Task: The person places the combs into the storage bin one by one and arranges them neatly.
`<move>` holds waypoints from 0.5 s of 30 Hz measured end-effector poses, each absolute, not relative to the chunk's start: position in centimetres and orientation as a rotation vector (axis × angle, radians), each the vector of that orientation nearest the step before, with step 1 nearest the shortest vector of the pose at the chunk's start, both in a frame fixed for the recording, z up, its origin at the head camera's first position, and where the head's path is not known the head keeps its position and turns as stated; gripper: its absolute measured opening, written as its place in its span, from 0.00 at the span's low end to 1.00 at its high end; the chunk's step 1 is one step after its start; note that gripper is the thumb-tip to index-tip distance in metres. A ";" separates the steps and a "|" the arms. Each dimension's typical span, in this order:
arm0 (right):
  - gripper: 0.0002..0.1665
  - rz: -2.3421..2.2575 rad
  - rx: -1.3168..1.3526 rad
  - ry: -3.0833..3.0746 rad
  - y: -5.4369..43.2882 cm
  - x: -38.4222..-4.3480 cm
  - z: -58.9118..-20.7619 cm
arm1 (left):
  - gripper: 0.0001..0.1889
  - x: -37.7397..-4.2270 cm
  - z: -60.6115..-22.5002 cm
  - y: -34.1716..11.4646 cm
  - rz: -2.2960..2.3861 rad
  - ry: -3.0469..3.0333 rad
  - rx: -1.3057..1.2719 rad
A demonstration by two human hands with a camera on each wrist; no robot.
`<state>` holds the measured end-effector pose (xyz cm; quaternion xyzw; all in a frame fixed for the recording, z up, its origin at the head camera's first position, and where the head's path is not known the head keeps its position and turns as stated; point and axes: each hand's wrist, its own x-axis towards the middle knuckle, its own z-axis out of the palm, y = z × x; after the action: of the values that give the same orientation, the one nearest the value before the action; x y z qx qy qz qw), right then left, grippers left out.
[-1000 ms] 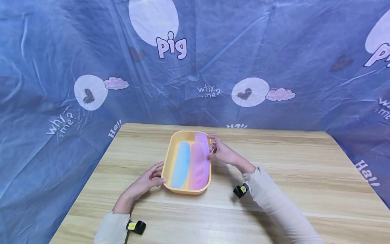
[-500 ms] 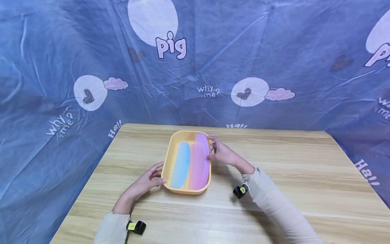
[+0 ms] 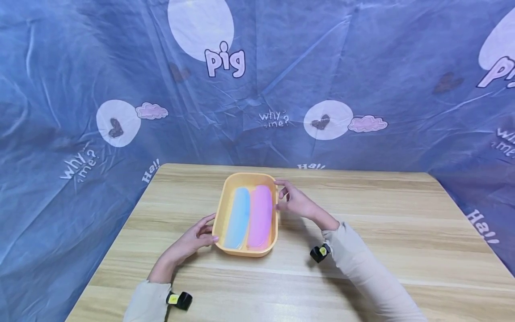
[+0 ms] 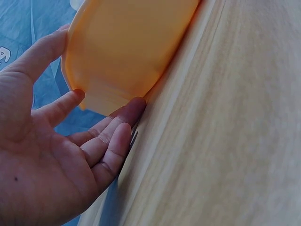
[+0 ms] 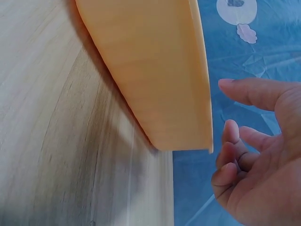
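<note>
A yellow-orange plastic tray [image 3: 246, 253] with a raised rim stands on the table. My left hand [image 3: 194, 239] holds its near left corner, thumb at the rim and fingers against the outer wall. Inside, a light blue comb [image 3: 238, 219] lies on the left. Beside it lies a purple comb [image 3: 260, 214], overlapping a pink comb [image 3: 261, 246] that is mostly hidden beneath. By the tray's right rim is my right hand [image 3: 295, 202], holding nothing. The right wrist view shows its thumb and loosely bent fingers [image 5: 230, 132] apart from the tray wall.
The wooden table [image 3: 382, 214] extends on both sides of the tray. A blue printed cloth [image 3: 257, 89] hangs behind the table and along its sides. Black wrist cameras [image 3: 184, 300] sit on both forearms.
The purple comb has left my right fingers and dropped lower into the tray, onto the pink one. My right hand has shifted slightly right, off the comb. My left hand stays at the corner.
</note>
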<state>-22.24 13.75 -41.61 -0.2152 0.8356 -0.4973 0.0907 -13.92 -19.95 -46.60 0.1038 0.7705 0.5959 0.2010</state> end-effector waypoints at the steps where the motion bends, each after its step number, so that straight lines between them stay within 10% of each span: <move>1: 0.45 -1.481 -0.634 2.480 13.8 -22.2 -41.6 | 0.42 -13.9 -46.6 -19.9 1.664 2.154 0.289; 15: 0.40 -1.512 -0.707 2.479 13.9 -22.2 -41.5 | 0.43 -13.9 -46.5 -19.9 1.650 2.165 0.282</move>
<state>-22.22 13.86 -41.50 -0.2360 0.8270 -0.5045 0.0762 -13.92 -19.89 -46.47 0.1009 0.7750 0.5906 0.2009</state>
